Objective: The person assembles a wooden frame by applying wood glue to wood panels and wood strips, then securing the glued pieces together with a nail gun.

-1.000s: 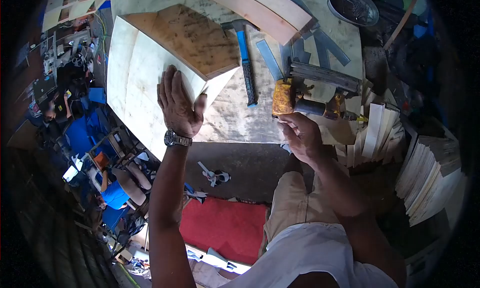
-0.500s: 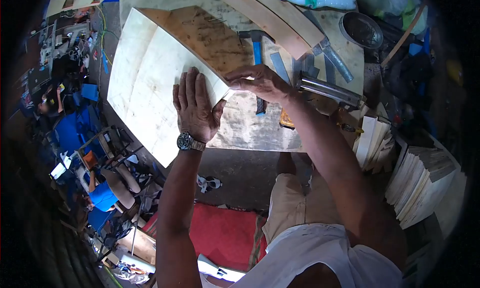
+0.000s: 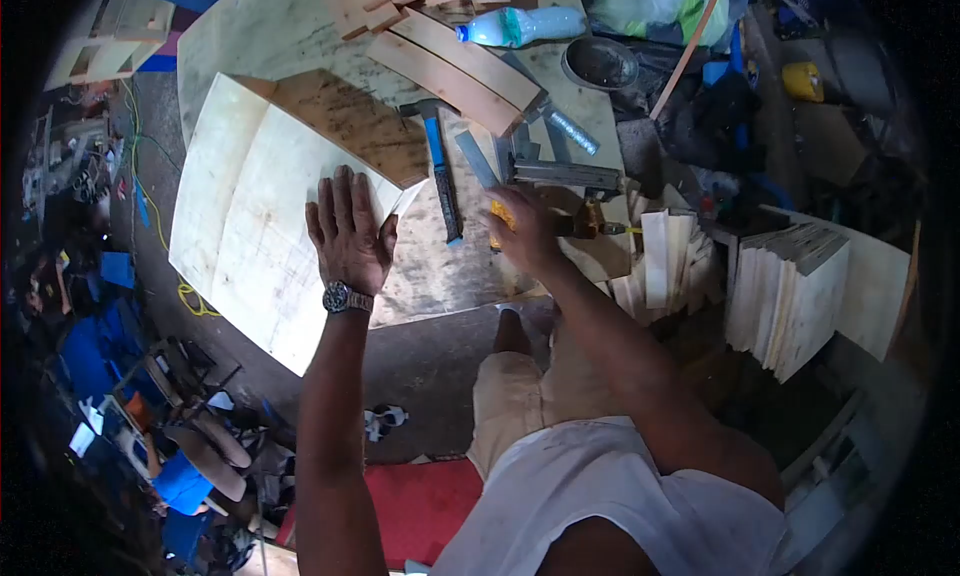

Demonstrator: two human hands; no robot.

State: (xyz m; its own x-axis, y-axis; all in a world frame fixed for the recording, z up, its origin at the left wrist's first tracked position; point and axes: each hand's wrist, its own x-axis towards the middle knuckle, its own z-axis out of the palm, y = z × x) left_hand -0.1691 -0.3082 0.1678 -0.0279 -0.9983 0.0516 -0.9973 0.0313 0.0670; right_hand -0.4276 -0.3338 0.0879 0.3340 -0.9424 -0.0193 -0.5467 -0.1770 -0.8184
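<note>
My left hand [image 3: 350,231], with a watch at its wrist, lies flat with fingers stretched on a pale plywood panel [image 3: 250,211]. A brown board [image 3: 345,121] stands along the panel's far edge and meets it at a corner near my thumb. To the right, my right hand [image 3: 525,231] is closed over a yellow nail gun [image 3: 503,213], covering part of its body. The gun's long silver magazine [image 3: 565,174] lies beyond the hand. A blue-handled hammer [image 3: 440,166] rests on the table between the hands.
On the worktable [image 3: 430,286] lie curved wood strips [image 3: 455,71], a plastic bottle [image 3: 525,26], a round dark bowl [image 3: 600,64] and flat metal pieces [image 3: 478,156]. Stacked thin boards [image 3: 785,291] stand at right. A person in blue [image 3: 185,481] sits at lower left.
My right hand has left the corner of the panel and moved right and down onto the nail gun. My left hand stays flat on the panel. The whole view has shifted.
</note>
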